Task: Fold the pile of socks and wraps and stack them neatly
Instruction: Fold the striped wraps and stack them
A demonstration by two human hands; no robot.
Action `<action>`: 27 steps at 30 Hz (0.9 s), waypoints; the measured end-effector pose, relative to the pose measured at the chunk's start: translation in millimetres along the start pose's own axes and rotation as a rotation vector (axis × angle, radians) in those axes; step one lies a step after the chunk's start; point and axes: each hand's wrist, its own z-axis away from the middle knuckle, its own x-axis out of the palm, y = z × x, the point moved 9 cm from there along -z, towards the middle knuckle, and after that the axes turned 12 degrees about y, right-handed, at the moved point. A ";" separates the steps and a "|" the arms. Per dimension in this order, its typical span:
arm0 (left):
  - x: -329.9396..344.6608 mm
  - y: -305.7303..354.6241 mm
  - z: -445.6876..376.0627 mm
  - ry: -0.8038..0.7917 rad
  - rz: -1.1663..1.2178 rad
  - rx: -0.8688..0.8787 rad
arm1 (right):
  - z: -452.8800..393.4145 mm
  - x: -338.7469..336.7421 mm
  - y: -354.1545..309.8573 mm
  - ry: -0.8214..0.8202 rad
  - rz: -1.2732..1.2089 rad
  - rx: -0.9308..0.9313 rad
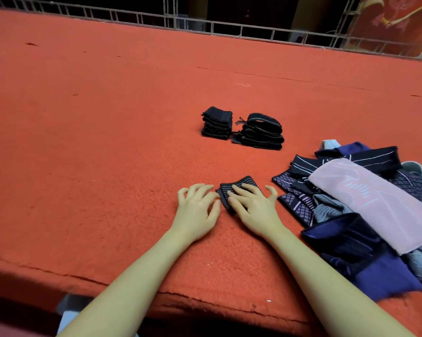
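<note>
I see both hands low over the red bench [108, 142], side by side and nearly touching. My right hand [251, 205] lies on a small dark striped wrap [241, 188], fingers spread and bent, tips pressing it flat against the bench; the wrap looks folded, its far edge showing past the fingertips. My left hand [197, 210] sits just left of the wrap, fingers curled loosely, tips at or near the wrap's left edge; I cannot tell whether it is pinching the cloth or only touching it. Right of the right hand, close by, lies the unsorted pile [351, 215]: dark patterned socks, blue pieces, grey ones, and a long pink cloth [375, 198] draped across the top. Beyond the hands, well apart from them, stand two neat stacks touching or nearly touching each other: a square black stack [216, 122] on the left and a stack of rolled black bands [262, 132] on the right. A metal rail [205, 25] runs along the far edge of the bench.
</note>
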 end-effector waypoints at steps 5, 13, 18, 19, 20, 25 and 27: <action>25.7 1.8 4.9 -0.263 -0.061 0.007 | 4.2 -5.7 3.1 0.022 -0.078 -0.045; 32.3 1.3 -14.6 -0.184 -0.144 -0.185 | 5.2 -15.4 47.0 0.166 0.101 0.374; 44.6 15.1 -17.0 -0.203 -0.260 -0.264 | 6.4 -5.1 51.6 0.079 0.087 0.395; 50.1 16.4 -13.8 -0.221 -0.257 -0.246 | 6.1 -5.4 51.7 0.089 0.063 0.390; 53.0 17.4 -11.8 -0.227 -0.256 -0.222 | 5.7 -6.9 50.6 0.107 0.041 0.374; 47.7 14.8 -16.0 -0.216 -0.235 -0.269 | 6.9 -18.6 39.7 0.208 -0.039 0.276; 45.4 13.5 -14.9 -0.213 -0.235 -0.293 | 9.2 -24.9 35.9 0.269 -0.049 0.253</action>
